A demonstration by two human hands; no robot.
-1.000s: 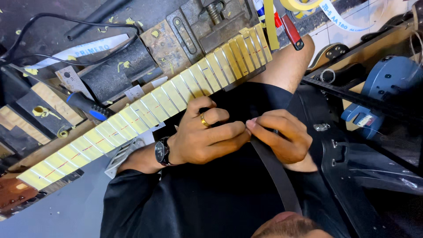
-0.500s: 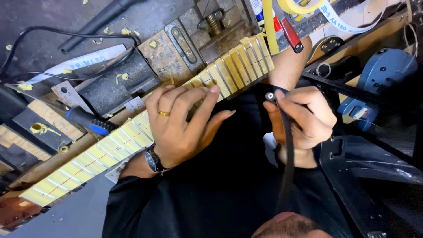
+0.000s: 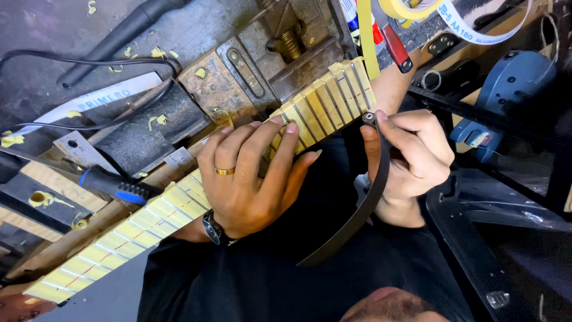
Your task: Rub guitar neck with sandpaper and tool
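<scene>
The left hand (image 3: 250,179) lies flat, fingers spread and holding nothing, on a long fretboard (image 3: 179,206) covered in yellow tape between the frets, which runs slantwise across the cluttered table (image 3: 53,65). The right hand (image 3: 411,155) has its fingers closed around the upper end of a thin dark curved strip (image 3: 363,206), held just beside the fretboard's wide end. A blue-handled tool (image 3: 116,186) lies near the fretboard.

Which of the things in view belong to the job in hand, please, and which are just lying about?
In hand:
- taped fretboard, under the left hand
- black strip, pinched in the right hand

Lying about:
- blue-handled screwdriver
- red-handled tool
- tape roll
- blue power tool
- black cable
</scene>
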